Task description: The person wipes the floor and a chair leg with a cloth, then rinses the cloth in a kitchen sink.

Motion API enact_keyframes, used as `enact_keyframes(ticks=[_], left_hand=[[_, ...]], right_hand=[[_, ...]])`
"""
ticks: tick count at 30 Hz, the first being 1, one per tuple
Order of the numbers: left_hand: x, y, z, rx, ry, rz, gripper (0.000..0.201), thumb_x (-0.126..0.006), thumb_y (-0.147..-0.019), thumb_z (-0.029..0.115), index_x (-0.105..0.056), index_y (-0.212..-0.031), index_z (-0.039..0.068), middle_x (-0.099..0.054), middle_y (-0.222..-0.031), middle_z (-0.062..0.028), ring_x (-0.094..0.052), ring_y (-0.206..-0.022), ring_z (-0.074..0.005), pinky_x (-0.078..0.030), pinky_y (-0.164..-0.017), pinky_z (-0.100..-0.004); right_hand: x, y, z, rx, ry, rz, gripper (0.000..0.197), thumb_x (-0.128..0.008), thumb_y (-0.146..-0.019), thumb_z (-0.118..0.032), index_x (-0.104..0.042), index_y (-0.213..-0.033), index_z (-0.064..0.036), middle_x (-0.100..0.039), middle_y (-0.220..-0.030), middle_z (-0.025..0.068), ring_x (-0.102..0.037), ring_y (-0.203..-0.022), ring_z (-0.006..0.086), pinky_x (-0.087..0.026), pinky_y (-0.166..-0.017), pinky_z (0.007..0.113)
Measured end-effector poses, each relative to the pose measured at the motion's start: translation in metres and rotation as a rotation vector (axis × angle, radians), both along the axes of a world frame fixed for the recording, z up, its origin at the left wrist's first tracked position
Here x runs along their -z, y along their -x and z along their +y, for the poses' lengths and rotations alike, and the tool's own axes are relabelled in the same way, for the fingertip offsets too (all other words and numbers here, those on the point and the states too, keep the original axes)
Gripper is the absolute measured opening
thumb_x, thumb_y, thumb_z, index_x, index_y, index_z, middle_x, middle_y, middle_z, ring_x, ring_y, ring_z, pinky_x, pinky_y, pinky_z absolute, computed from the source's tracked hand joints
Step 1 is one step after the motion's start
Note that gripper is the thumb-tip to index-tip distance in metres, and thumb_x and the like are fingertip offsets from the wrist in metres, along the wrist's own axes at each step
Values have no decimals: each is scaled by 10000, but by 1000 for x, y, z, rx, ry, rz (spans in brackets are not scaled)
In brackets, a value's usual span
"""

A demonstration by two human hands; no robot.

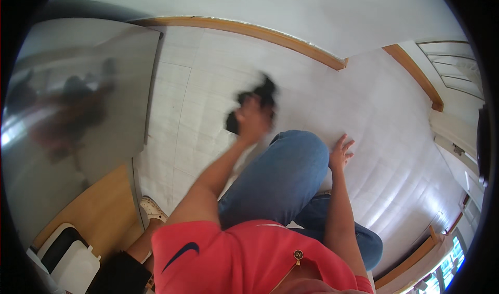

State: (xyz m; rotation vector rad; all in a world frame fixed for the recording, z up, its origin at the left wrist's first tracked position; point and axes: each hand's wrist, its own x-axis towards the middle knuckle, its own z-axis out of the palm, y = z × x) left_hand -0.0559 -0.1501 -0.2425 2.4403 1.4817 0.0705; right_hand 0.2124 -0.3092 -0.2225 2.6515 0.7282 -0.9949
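A bunched black cloth (266,90) lies on the pale tiled floor (208,86), ahead of my bent knee. My left hand (253,121) is closed over it and presses it down. Both cloth and hand are smeared by motion, so the separate fingers do not show clearly. Beside my knee, my right hand (341,152) rests on the floor with its fingers spread, holding nothing.
A shiny grey metal cabinet or appliance (88,101) stands at left, with a wooden panel (99,200) below. Another person's sandalled foot (152,209) is close by at lower left. White walls with wooden skirting (249,30) bound the far side; a wooden-edged doorway (416,75) is at right.
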Motion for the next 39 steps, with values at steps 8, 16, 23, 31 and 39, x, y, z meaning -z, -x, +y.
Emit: enact_keyframes(ticks=[8,16,23,31,39], left_hand=[[-17,-4,10,380,104,-15,434,-586,-776,422,-573,-1188,289,-304,-1439,-96,-271,-1319,-291,-172,-1028,-605],[-3,159,-19,-411,-153,308,550,-548,-845,425,-422,-1343,229,-258,-1446,-191,-259,-1313,-359,-259,-990,-562],[17,142,-100,-1144,162,426,647,-439,-847,525,-313,-1382,184,-157,-1425,-289,-81,-1341,-438,-268,-908,-676],[0,-77,-27,385,-43,-159,522,-499,-833,525,-485,-1302,295,-195,-1478,-149,-162,-1355,-373,-78,-1016,-665],[-53,5,74,-316,-34,-305,353,-518,-868,308,-574,-1133,81,-564,-1140,-198,-543,-1032,-370,-446,-829,-431]], right_hand=[[1,-2,-3,-22,3,13,1093,-695,-683,-562,36,-1452,-303,107,-1510,151,-59,-1290,592,-293,-982,630],[0,-6,-1,-23,-5,8,1083,-676,-690,-581,39,-1453,-299,110,-1508,156,-66,-1285,598,-306,-975,625],[-4,6,3,-56,-11,5,1083,-678,-693,-575,40,-1453,-298,117,-1506,163,-75,-1286,595,-302,-979,621],[6,-5,-1,-29,-27,6,1082,-691,-694,-555,33,-1455,-295,114,-1505,169,-87,-1279,601,-295,-982,623],[-19,5,9,-67,-32,43,1110,-708,-689,-541,43,-1456,-261,131,-1498,185,-98,-1268,615,-325,-965,620]])
